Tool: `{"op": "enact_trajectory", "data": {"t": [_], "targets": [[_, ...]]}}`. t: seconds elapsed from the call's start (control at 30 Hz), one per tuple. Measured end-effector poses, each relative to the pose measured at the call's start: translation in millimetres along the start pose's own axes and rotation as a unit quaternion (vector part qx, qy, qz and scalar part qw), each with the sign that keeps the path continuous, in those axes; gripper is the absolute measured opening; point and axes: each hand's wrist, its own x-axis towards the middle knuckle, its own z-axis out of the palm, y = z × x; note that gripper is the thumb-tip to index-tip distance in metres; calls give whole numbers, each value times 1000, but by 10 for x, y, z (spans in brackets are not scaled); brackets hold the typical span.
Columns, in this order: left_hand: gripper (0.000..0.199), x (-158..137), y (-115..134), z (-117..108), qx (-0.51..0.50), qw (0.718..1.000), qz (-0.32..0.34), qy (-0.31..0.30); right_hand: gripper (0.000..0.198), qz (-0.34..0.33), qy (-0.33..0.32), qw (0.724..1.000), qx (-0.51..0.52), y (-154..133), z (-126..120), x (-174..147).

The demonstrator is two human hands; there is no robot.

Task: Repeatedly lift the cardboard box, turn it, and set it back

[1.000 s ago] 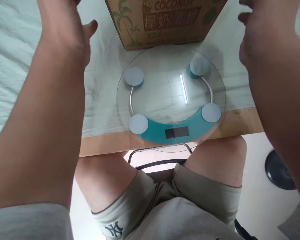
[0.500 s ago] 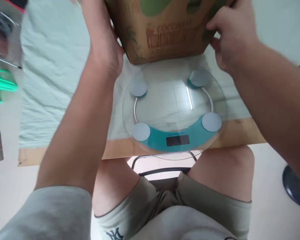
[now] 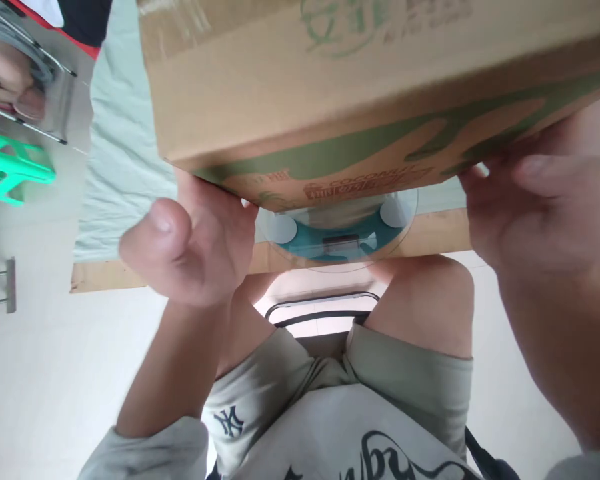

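Above the near edge of the table (image 3: 435, 231), as the head view showed, a printed cardboard box (image 3: 290, 100) was held up from below by both hands. The left hand (image 3: 200, 250) was half open around the box's lower left corner, fingers reaching beneath it and thumb standing clear of the cardboard. The right hand (image 3: 545, 207) was likewise partly open, supporting the box's right side, its fingertips mostly hidden. Below the box lay a round glass scale (image 3: 340, 243), its far part blocked from sight; whether the two touched could not be told. Pale green cloth (image 3: 117, 133) covered the table, and a bright green stool (image 3: 10, 167) stood to the left
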Motion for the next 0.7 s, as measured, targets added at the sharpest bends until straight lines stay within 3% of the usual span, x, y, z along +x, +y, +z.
{"op": "enact_trajectory", "data": {"t": [0.1, 0.27, 0.4, 0.53, 0.7], "targets": [[79, -91, -41, -12, 4, 994, -62, -93, 68, 46, -3, 999, 27, 191, -108, -168], [76, -111, -209, -409, 15, 986, -104, -132, 55, 42, 1, 997, 71, 471, -104, -402], [75, -98, -322, -594, 24, 983, -93, -157, 61, 44, 17, 996, 80, 548, -7, -434], [74, -117, -236, -396, 15, 988, -89, -127, 68, 71, 34, 994, 71, 582, 78, -389], [78, -215, 51, -19, 31, 988, -150, -7, 65, 94, 51, 994, 30, 566, 131, -362]]}}
